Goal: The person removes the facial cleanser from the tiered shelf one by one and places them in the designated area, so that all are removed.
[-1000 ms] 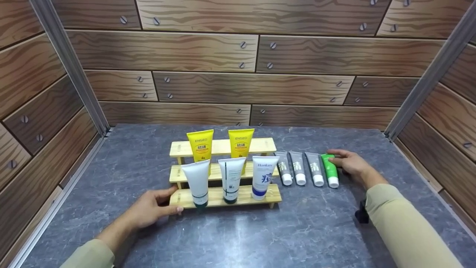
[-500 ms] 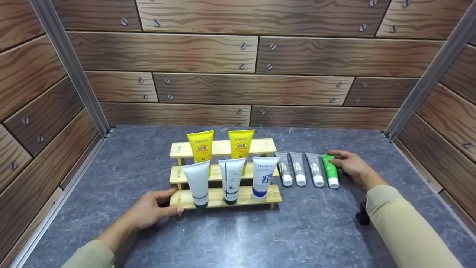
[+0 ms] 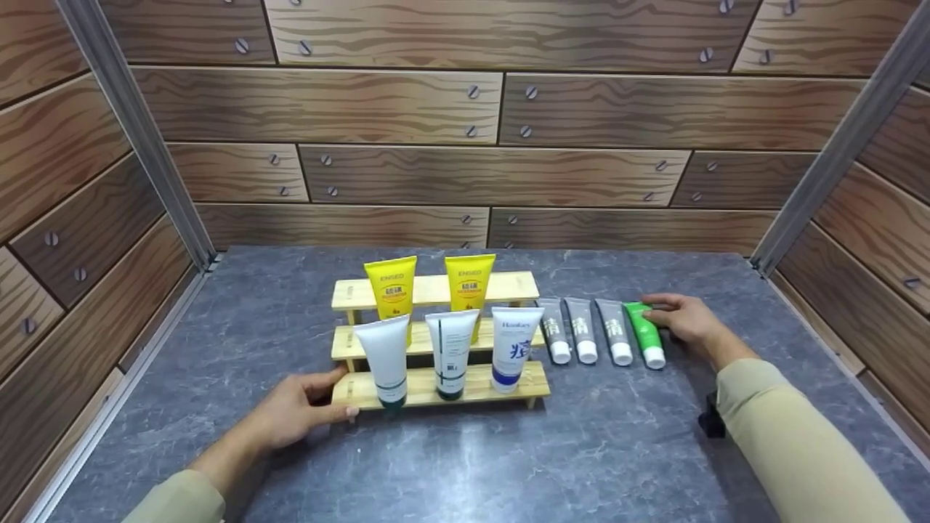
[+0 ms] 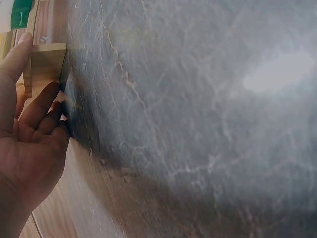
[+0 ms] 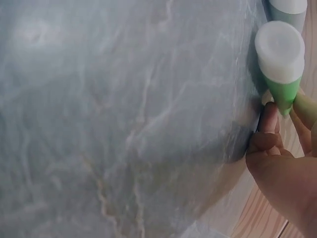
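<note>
Right grip (image 3: 686, 323) pinches the green tube (image 3: 644, 330) by its flat sealed end, white cap toward the near side; tube lies on the counter (image 3: 596, 450), over toward the right edge; left grip (image 3: 294, 412) grasps the left end of the wooden rack (image 3: 478, 378), thumb at the front of the lowest step, other fingers partly hidden; rack sits mid-counter, well apart from both side edges; looks a bit over half done, going by the tubes: five stand on the rack, four lie on the counter; standing on the front step are two white tubes (image 3: 451, 356) with dark green caps and a white-and-blue tube (image 3: 514, 349); two yellow tubes (image 3: 468, 287) stand behind, apparently on the middle step, bases mostly hidden by the front ones; left over: green tube plus three grey tubes (image 3: 581, 330), side by side, white caps toward the near side; in the way: that grey row lies between right grip and rack, leftmost one just beside the rack's right end, touching or not can't tell; wood-pattern panels (image 3: 407, 109) rise behind the counter's far edge.
</note>
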`<state>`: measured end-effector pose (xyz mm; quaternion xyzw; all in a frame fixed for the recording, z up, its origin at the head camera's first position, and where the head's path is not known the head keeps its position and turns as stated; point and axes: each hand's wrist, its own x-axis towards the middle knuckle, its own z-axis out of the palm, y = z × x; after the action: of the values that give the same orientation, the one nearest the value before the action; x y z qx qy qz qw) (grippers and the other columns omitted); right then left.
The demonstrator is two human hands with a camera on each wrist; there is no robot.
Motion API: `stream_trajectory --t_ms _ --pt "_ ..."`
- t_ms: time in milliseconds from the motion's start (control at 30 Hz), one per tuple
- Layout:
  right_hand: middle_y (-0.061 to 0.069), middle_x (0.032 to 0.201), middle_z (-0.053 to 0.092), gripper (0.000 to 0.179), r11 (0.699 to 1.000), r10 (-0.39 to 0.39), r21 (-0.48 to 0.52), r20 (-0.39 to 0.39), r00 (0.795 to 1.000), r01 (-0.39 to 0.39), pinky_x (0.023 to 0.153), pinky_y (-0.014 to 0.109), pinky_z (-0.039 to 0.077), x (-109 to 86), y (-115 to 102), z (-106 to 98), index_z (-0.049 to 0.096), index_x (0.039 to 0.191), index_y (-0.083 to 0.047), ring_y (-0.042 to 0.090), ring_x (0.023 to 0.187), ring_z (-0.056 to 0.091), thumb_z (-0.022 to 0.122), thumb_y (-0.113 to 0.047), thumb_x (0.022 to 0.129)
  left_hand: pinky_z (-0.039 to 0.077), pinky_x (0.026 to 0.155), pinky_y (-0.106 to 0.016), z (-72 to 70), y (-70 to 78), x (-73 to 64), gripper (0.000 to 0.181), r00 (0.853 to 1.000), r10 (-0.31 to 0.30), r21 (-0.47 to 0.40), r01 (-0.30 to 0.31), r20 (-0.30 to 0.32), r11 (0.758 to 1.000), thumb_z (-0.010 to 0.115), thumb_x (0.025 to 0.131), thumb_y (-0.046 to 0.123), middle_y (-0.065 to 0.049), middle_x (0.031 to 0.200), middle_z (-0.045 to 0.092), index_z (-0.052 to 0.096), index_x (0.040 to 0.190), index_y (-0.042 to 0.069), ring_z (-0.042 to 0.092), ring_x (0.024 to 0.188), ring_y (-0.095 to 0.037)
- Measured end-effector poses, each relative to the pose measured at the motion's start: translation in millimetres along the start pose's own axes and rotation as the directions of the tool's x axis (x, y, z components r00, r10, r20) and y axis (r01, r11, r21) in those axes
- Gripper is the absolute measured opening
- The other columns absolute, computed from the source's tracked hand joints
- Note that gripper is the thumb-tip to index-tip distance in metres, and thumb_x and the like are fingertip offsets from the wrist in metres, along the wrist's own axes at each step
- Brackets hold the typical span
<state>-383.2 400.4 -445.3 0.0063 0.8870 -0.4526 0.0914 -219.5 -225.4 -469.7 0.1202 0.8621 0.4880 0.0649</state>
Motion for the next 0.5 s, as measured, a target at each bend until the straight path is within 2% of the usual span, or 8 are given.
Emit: stream_trajectory --t_ms 100,333,500 --pt "0.033 0.153 0.05 0.059 1.0 -0.001 -0.019 -0.011 1.0 0.0 0.083 0.025 0.052 -1.8 1 -3 0.046 0.156 0.005 0.013 0.106 0.059 0.066 -0.024 0.107 0.038 0.118 -0.056 -0.1 0.8 -0.4 0.077 1.0 -0.005 0.011 0.005 0.0 1.0 0.087 0.091 0.027 -0.027 0.151 0.052 0.051 0.149 -0.009 0.052 0.14 -0.043" --pt "0.031 0.156 0.049 0.063 0.998 0.03 -0.054 0.006 1.0 -0.029 0.088 0.03 0.05 -7.6 4 -9 0.044 0.159 0.002 0.034 0.133 0.055 0.064 -0.031 0.109 0.04 0.117 -0.056 -0.2 0.6 0.0 0.077 1.0 0.006 0.003 -0.006 0.006 1.0 0.087 0.091 0.026 -0.028 0.151 0.052 0.05 0.149 -0.009 0.053 0.14 -0.042" --pt "0.03 0.154 0.051 0.066 0.998 0.056 -0.041 0.035 0.998 -0.054 0.087 0.033 0.051 -12.1 4 -13 0.04 0.161 0.0 0.03 0.129 0.06 0.062 -0.034 0.109 0.041 0.116 -0.054 -0.3 -1.2 0.1 0.076 1.0 0.023 -0.004 -0.023 0.002 1.0 0.087 0.092 0.025 -0.028 0.15 0.053 0.051 0.149 -0.009 0.054 0.139 -0.04"
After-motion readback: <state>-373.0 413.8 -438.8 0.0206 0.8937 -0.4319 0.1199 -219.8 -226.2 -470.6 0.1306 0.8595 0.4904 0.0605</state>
